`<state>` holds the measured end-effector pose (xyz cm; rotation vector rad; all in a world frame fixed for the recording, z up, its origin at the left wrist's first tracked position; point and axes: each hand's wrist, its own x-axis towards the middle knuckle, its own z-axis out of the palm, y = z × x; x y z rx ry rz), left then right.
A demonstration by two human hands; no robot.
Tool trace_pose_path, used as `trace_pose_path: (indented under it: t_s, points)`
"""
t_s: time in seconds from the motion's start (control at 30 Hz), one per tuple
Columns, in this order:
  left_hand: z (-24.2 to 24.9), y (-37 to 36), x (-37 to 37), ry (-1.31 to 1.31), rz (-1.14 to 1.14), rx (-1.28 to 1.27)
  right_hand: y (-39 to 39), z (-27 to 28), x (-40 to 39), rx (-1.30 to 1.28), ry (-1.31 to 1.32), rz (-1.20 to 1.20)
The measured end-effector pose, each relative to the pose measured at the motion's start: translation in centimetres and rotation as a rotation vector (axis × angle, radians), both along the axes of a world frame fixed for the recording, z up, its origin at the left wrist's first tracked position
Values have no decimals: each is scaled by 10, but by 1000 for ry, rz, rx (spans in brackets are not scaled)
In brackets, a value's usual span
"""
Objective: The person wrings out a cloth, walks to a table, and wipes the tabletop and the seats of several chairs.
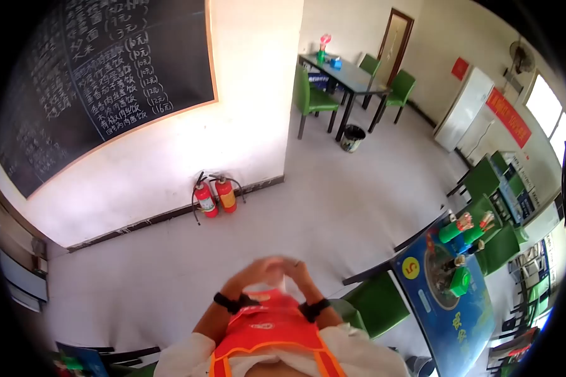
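Both of my hands are raised in front of my chest, close together. My left hand (294, 270) is on the right side, and my right hand (262, 271) meets it from the left. Motion blurs the fingers, so whether they hold anything is not visible. Dark bands circle both wrists. Just below the hands is the red apron (264, 325) with orange trim, worn over a white shirt.
Two red fire extinguishers (216, 196) stand by the wall under a blackboard (100, 69). At the right is a blue table (434, 308) with green chairs (377, 305). Farther back are a dark table (352, 76), a bin (353, 138) and a white refrigerator (464, 108).
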<state>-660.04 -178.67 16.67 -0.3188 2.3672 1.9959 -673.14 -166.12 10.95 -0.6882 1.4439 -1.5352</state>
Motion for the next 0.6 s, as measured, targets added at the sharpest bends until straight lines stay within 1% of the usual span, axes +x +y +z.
trace_pose_path:
  t_s: [0.03,0.07,0.1,0.17,0.2,0.23,0.27,0.3,0.37,0.43,0.47,0.5,0.53,0.57,0.6]
  points:
    - [4,-31,-11,75,93,-39,-28,22,-12,-32,-1,60]
    - [28,-56,-19,199,154,-222,-57,31,-20,-77,-6,59]
    - [28,-84,-27,167,208,-236,-81,23,-30,-79,-19,53]
    - [26,-138,-43,111,374,-193,-131,-3,-58,-130,88,121]
    - [15,-159,-59,129,371,-193,-148,-14,-66,-173,-16,29]
    - [-4,-178,-75,125,495,-102,-162,-8,-81,-71,-58,28]
    - [-23,-196,-92,112,614,-8,-178,-4,-100,-21,-45,41]
    - [-41,-212,-112,109,608,-5,-195,-4,-116,31,-43,48]
    - [-69,-238,-161,-53,392,-144,-224,-20,-164,14,-21,24]
    - [-31,-255,-224,-243,153,-52,-255,-15,-217,0,11,-7]
    - [-6,-267,-259,-277,-31,-170,-270,-3,-246,48,41,-42]
    - [-23,-274,-280,-290,-52,-147,-278,6,-266,109,56,-78]
    - [-49,-289,-311,-116,-8,-90,-288,12,-289,160,83,-115]
    - [-62,-301,-341,60,36,-35,-298,13,-312,171,81,-134]
    - [-48,-309,-370,40,-21,47,-305,12,-332,37,44,-250]
